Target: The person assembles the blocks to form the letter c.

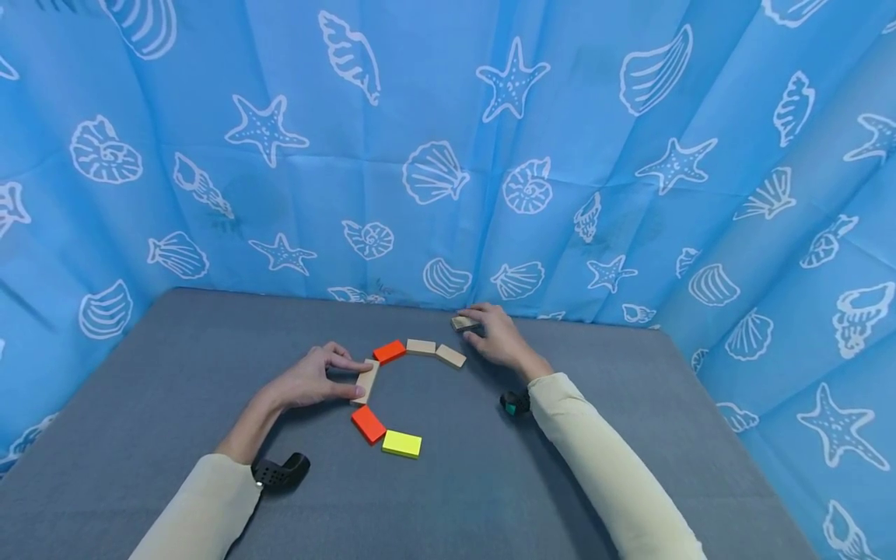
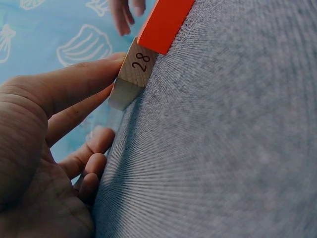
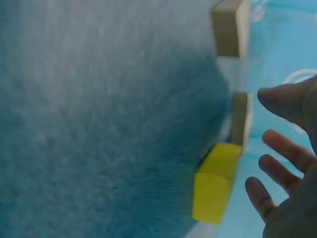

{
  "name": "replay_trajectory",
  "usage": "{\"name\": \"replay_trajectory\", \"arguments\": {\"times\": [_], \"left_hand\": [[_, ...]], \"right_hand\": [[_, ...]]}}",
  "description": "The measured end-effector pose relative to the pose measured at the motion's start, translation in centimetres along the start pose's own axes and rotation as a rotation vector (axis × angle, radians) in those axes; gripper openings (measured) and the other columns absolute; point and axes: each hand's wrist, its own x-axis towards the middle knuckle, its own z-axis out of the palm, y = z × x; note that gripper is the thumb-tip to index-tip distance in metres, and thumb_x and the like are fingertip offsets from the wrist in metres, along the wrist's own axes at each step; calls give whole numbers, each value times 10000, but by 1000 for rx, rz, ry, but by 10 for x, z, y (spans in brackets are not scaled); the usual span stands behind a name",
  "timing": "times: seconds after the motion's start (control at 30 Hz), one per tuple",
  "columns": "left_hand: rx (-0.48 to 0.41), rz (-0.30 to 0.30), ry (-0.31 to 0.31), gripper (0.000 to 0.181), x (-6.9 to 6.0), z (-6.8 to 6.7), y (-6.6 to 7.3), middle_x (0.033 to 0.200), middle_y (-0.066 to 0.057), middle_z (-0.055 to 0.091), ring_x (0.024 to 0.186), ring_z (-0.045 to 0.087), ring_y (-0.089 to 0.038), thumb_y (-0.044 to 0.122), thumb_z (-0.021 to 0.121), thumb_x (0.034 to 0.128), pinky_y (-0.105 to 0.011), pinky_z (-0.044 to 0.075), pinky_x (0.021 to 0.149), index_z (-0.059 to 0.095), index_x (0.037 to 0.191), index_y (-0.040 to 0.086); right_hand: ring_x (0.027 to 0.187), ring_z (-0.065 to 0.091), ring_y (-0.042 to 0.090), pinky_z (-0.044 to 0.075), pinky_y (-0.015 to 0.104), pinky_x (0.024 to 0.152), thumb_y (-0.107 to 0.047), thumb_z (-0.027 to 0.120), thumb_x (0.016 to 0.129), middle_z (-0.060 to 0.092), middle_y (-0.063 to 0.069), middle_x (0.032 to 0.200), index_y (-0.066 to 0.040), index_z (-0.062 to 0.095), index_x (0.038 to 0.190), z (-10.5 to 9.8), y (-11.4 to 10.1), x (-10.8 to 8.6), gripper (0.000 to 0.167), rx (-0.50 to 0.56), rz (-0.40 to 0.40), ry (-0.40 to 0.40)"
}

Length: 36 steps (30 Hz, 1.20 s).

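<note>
My left hand (image 1: 308, 379) pinches a plain wooden block (image 1: 367, 383) between thumb and fingers on the grey cloth. The left wrist view shows the number 28 on this wooden block (image 2: 136, 67), with an orange-red block (image 2: 167, 22) against it. At the far side, my right hand (image 1: 500, 338) hovers by another wooden block (image 1: 462, 323). Its fingers are spread and apart from the blocks in the right wrist view, where yellow blocks (image 3: 213, 196) stand close to a wooden block (image 3: 241, 119). The head view does not show those yellow blocks; the right hand covers that spot.
A curved row continues from the left hand's block: an orange-red block (image 1: 389, 351) and two wooden blocks (image 1: 421, 348) behind, another orange-red block (image 1: 368, 425) and a yellow block (image 1: 402, 444) in front. A blue shell-patterned curtain (image 1: 448, 155) hangs at the table's back.
</note>
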Motion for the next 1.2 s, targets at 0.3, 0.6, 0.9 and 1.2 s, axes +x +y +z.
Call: {"name": "replay_trajectory", "arguments": {"times": [0.3, 0.6, 0.9, 1.2], "left_hand": [[21, 5, 7, 494, -1, 0, 1, 1254, -135, 521, 1185, 414, -376, 346, 842, 841, -573, 382, 922, 725, 1292, 181], [13, -5, -1, 496, -1, 1, -1, 1266, -141, 518, 1196, 417, -383, 342, 843, 840, -595, 368, 947, 723, 1294, 183], [23, 6, -1, 506, -1, -1, 0, 1259, -139, 520, 1190, 416, -382, 361, 839, 841, -589, 379, 936, 720, 1297, 177], [25, 7, -7, 502, -1, -1, 1, 1262, -147, 518, 1185, 417, -382, 356, 835, 847, -587, 383, 933, 719, 1299, 171]], "right_hand": [[1128, 524, 350, 341, 503, 871, -122, 620, 1015, 592, 140, 1242, -105, 660, 1341, 11, 7, 6, 330, -115, 51, -36], [943, 546, 292, 407, 489, 852, -58, 643, 988, 575, 140, 1085, -42, 641, 1349, 3, 0, -3, 361, 38, 65, 39], [945, 521, 244, 452, 420, 803, -62, 688, 963, 548, 46, 1071, -57, 657, 1346, -8, -36, -40, 384, 254, -82, -130], [936, 519, 155, 452, 358, 808, -127, 727, 942, 578, -50, 1077, -128, 685, 1321, 11, -50, -70, 382, 338, -154, -365]]}}
